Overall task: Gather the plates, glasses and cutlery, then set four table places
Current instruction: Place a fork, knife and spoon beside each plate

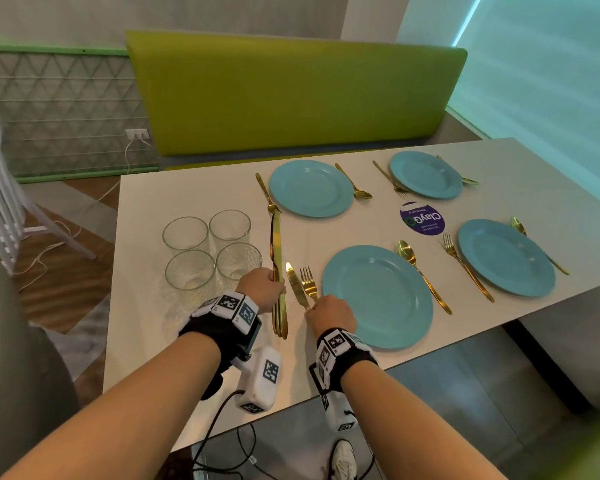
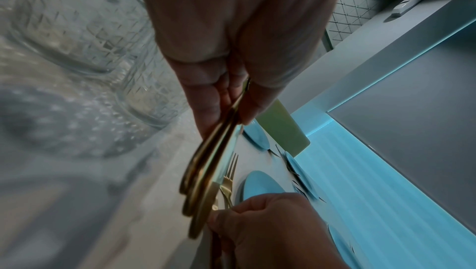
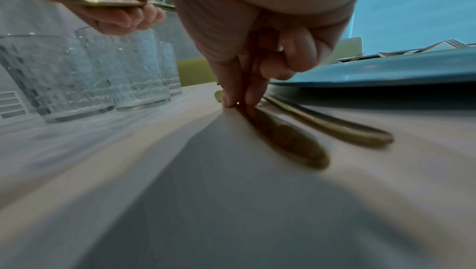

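Observation:
Several blue plates lie on the white table (image 1: 194,341), each with a gold fork and spoon beside it. My left hand (image 1: 267,284) (image 2: 231,100) grips a bundle of gold knives (image 1: 277,244) (image 2: 206,171) just above the table, beside the glasses. My right hand (image 1: 328,311) (image 3: 239,100) pinches the handle of a single gold knife (image 1: 296,284) (image 3: 283,137), which lies flat on the table. This knife sits left of a fork (image 1: 308,282) (image 3: 335,129) and the near-left plate (image 1: 378,296).
Several patterned glasses (image 1: 212,251) (image 3: 77,74) stand grouped at the table's left. A purple round sticker (image 1: 422,218) lies between the plates. A green bench back (image 1: 291,95) runs behind the table, and a white chair (image 1: 0,188) stands at far left. Cables hang below the near edge.

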A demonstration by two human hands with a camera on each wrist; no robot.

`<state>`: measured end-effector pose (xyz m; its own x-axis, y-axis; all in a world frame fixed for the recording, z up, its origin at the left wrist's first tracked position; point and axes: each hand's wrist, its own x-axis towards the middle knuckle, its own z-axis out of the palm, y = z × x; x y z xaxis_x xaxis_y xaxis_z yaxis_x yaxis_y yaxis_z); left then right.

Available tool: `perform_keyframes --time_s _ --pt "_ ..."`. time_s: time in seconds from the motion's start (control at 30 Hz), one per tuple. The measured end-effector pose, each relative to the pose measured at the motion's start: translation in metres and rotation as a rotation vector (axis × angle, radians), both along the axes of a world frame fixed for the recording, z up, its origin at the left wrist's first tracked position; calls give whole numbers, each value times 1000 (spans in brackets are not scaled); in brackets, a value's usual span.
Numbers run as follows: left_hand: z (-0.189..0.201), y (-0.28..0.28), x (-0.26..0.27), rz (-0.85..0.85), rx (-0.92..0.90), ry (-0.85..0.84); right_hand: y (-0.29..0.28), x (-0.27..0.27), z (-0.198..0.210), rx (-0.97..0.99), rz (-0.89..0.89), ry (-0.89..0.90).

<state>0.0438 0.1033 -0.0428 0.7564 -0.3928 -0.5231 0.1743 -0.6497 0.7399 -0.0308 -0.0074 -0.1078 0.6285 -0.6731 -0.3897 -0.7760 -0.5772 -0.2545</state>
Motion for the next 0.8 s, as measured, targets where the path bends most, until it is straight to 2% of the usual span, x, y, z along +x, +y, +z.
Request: perform_keyframes --time_s 0.57,0.67,0.8 --pt "-4 0 -1 -12 0 -16 -4 -1 2 -2 -13 -1" --pt "-5 0 -1 -15 -2 -13 -9 1 12 27 -34 -19" --pt "-6 -5 -1 -25 -25 -11 -21 2 45 85 -11 -145"
